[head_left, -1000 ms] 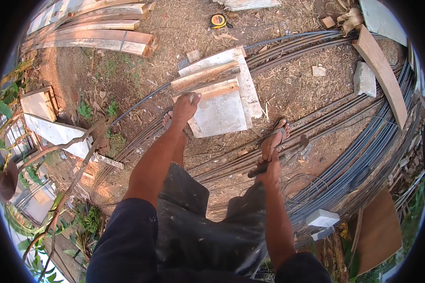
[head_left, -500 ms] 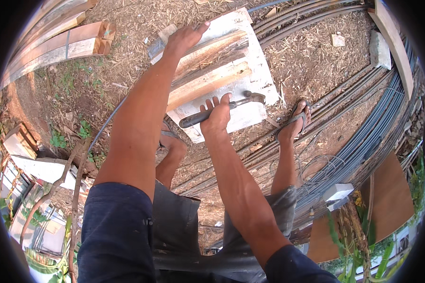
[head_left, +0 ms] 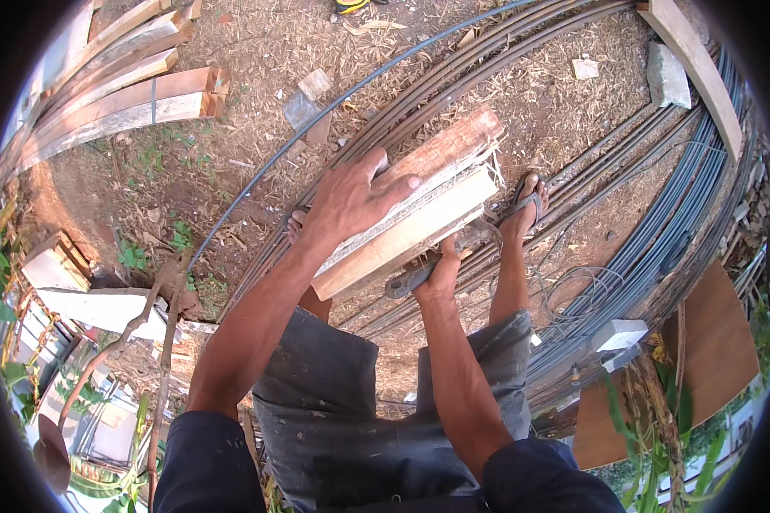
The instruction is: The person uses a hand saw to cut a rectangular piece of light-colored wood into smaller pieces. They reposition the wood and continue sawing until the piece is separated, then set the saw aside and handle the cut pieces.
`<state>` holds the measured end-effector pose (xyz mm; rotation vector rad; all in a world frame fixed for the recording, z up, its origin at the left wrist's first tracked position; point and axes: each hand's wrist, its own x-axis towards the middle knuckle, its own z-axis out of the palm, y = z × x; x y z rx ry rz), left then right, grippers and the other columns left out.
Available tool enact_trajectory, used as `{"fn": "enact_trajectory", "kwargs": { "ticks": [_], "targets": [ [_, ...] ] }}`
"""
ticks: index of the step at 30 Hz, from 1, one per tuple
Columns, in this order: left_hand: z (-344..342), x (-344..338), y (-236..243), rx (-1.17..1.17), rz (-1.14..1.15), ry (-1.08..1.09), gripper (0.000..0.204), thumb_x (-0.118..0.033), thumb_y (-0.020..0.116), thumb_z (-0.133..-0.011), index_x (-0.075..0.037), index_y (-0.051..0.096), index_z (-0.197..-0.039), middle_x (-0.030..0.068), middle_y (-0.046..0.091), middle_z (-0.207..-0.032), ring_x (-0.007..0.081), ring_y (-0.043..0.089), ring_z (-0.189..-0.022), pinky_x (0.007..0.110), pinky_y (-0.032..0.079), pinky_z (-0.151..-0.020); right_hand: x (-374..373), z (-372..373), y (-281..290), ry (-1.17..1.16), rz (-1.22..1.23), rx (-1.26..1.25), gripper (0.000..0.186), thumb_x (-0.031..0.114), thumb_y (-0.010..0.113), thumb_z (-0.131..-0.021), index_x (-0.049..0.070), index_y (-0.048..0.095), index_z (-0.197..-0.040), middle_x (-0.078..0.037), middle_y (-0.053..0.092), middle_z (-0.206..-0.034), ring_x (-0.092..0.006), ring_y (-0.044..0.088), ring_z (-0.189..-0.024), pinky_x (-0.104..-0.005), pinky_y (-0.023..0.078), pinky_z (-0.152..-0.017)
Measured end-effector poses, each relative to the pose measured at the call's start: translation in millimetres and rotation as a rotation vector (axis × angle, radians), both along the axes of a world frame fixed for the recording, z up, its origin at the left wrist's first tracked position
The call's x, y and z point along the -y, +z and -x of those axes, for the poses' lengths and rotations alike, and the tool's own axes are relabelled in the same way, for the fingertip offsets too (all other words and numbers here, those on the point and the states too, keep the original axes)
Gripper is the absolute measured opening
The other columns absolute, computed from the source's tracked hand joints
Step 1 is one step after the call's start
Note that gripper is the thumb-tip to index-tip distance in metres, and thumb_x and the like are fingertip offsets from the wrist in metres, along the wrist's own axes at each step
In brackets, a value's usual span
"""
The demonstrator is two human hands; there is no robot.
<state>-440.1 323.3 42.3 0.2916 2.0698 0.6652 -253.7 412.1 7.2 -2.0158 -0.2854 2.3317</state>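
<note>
Between my legs, a wooden panel with planks fixed along it is held tilted, its plank edges facing up at me. My left hand grips the far plank near its left end, with thumb and forefinger spread along the wood. My right hand is closed round a claw hammer at the near side of the panel. The hammer's head is partly hidden beside the panel's lower edge. The panel's broad face is mostly out of sight.
Long steel bars run across the ground under my feet. A bundle of thin bars curves along the right. Stacked timber beams lie at the far left. A concrete block and a plank are at the far right.
The panel has come up off its flat position toward me and turned onto edge. My left hand has moved nearer with it. My right hand, still round the hammer, has shifted right and lower.
</note>
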Motion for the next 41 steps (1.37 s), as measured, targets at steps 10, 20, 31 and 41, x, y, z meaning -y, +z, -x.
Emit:
{"fn": "enact_trajectory", "kwargs": {
  "ticks": [10, 20, 31, 41],
  "targets": [
    [-62, -77, 46, -0.019, -0.068, -0.056, 0.095, -0.066, 0.071, -0.065, 0.007, 0.042, -0.119, 0.0281, 0.054, -0.108, 0.0399, 0.056, -0.103, 0.047, 0.045, -0.087, -94, -29, 49, -0.015, 0.028, -0.058, 0.042, 0.032, 0.039, -0.099, 0.002, 0.045, -0.128, -0.012, 0.056, -0.12, -0.0258, 0.056, -0.109, -0.0397, 0.045, -0.096],
    [-34, -82, 38, 0.128, 0.162, 0.25, 0.106, -0.065, 0.076, -0.06, 0.006, 0.037, -0.129, 0.0283, 0.048, -0.126, 0.0408, 0.052, -0.114, 0.042, 0.042, -0.097, -114, 4, 21, 0.19, 0.06, -0.065, 0.061, 0.047, 0.045, -0.096, -0.006, 0.047, -0.126, -0.018, 0.058, -0.116, -0.025, 0.058, -0.101, -0.0369, 0.048, -0.086],
    [-58, -168, 219, 0.265, -0.142, 0.506, 0.068, -0.022, 0.068, -0.083, 0.004, 0.034, -0.136, 0.0161, 0.052, -0.123, 0.0218, 0.054, -0.106, 0.033, 0.044, -0.09, -198, 4, 158, 0.386, 0.011, -0.137, 0.08, 0.06, 0.049, -0.088, -0.014, 0.053, -0.117, -0.026, 0.058, -0.113, -0.0289, 0.056, -0.104, -0.0382, 0.044, -0.088],
    [-137, -228, 419, 0.499, -0.761, 0.292, 0.11, -0.039, 0.077, -0.071, 0.001, 0.006, -0.145, 0.0168, 0.028, -0.14, 0.0279, 0.03, -0.13, 0.04, 0.024, -0.109, -328, -61, 418, 0.616, -0.527, -0.279, 0.061, 0.046, 0.049, -0.094, -0.008, 0.053, -0.122, -0.022, 0.057, -0.118, -0.023, 0.055, -0.105, -0.0364, 0.043, -0.089]
  ]
}}
